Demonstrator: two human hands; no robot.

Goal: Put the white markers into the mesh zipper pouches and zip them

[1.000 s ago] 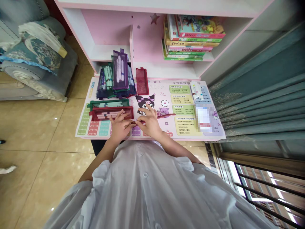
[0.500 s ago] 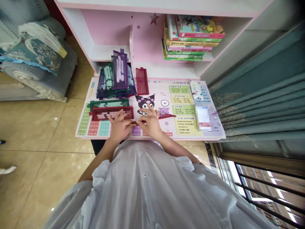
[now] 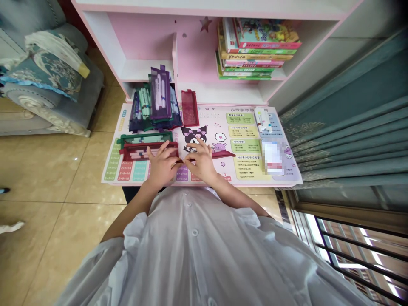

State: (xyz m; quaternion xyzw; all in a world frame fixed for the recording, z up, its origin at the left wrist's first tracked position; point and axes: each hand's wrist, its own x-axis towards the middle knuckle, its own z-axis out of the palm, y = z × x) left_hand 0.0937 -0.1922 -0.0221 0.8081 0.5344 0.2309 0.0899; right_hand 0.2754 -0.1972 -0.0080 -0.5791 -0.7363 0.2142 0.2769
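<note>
My left hand (image 3: 162,165) and my right hand (image 3: 201,165) meet near the desk's front edge, fingertips pinched together. Between them is a small dark reddish piece, mostly hidden by the fingers; its kind cannot be made out. The other fingers of both hands are raised and spread. Just behind my left hand lies a red mesh pencil pouch (image 3: 134,151) with pink pens inside. A green mesh pouch (image 3: 145,139) with pens lies behind that one. A narrow red strip (image 3: 225,154), perhaps another pouch seen edge-on, extends to the right from behind my right hand.
Purple, green and blue pen pouches (image 3: 160,93) are piled at the back left, beside a flat red pouch (image 3: 190,108). White-wrapped pens (image 3: 263,120) and a blurred phone-like item (image 3: 273,157) lie at the right. Books (image 3: 258,51) are stacked on the shelf; a curtain (image 3: 347,114) hangs alongside.
My left hand has shifted slightly right and up, so the fingertips of both hands are closer together. Less of the dark reddish piece shows between them. The pouches have not moved.
</note>
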